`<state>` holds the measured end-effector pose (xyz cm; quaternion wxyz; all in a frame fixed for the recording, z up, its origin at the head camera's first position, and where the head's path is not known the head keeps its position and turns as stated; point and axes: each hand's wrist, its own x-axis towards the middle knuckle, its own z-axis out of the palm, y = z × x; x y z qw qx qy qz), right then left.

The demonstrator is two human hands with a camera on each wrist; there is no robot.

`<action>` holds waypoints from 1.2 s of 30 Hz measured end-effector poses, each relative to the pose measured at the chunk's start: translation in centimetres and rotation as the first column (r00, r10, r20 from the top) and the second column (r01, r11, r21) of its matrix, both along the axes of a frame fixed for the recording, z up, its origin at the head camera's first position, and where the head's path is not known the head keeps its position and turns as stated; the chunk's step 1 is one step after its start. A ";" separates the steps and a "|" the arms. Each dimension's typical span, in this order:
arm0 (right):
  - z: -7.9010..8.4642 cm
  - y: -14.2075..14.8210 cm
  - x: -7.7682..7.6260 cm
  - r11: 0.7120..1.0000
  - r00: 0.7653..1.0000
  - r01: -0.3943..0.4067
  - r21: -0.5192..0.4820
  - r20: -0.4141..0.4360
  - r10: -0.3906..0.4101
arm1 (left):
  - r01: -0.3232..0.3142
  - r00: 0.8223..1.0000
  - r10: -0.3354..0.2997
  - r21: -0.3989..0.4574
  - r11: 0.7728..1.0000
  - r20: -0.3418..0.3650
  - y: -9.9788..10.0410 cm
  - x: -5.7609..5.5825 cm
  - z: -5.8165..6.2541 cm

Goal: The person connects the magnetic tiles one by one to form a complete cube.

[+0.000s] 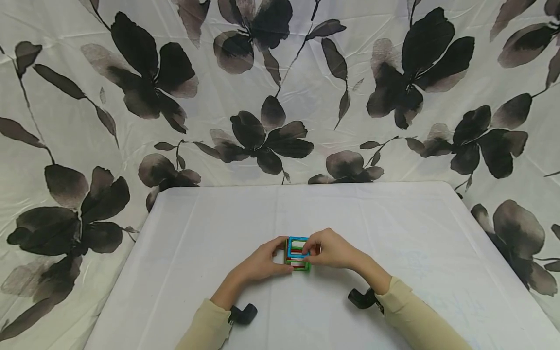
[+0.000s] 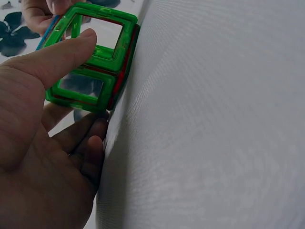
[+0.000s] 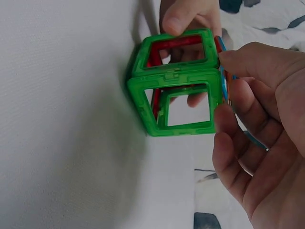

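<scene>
A small cube of square magnetic tiles point(image 3: 174, 76) stands on the white table, its sides framed in green with a red tile at the base. My left hand point(image 1: 262, 262) holds it from the left, the thumb lying on a green side and the other fingers round the back. Over the top of the cube is a blue magnetic tile point(image 1: 297, 238), its right edge pinched between the thumb and fingers of my right hand point(image 1: 334, 250). In the right wrist view this tile appears edge-on beside the cube's top; whether it sits flush is unclear.
The white tabletop point(image 1: 197, 214) spreads around both hands, with its far edge against a floral cloth point(image 1: 332, 107). A black wrist camera point(image 1: 244, 314) is on the left wrist, and another camera point(image 1: 362, 298) is on the right.
</scene>
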<state>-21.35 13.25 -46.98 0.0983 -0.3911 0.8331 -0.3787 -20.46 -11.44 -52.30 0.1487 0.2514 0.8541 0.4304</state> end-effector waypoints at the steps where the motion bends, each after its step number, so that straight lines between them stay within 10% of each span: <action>1: 0.0 0.0 0.0 1.000 1.000 -0.001 -0.003 0.003 0.001 | 0.002 1.000 -0.002 0.005 1.000 -0.002 0.0 0.0 0.0; 12: -1.1 0.2 0.1 0.996 0.997 0.035 -0.088 0.071 -0.029 | -0.004 1.000 0.004 0.012 1.000 0.015 0.0 0.0 0.0; 21: -2.3 0.4 0.2 0.961 0.976 0.212 -0.180 -0.009 -0.217 | -0.004 1.000 0.004 0.009 1.000 0.024 -0.1 0.0 0.0; 36: -3.6 -0.2 0.5 0.964 0.983 0.180 -0.197 -0.007 -0.185 | -0.011 1.000 0.010 0.016 1.000 0.030 -0.1 0.2 0.2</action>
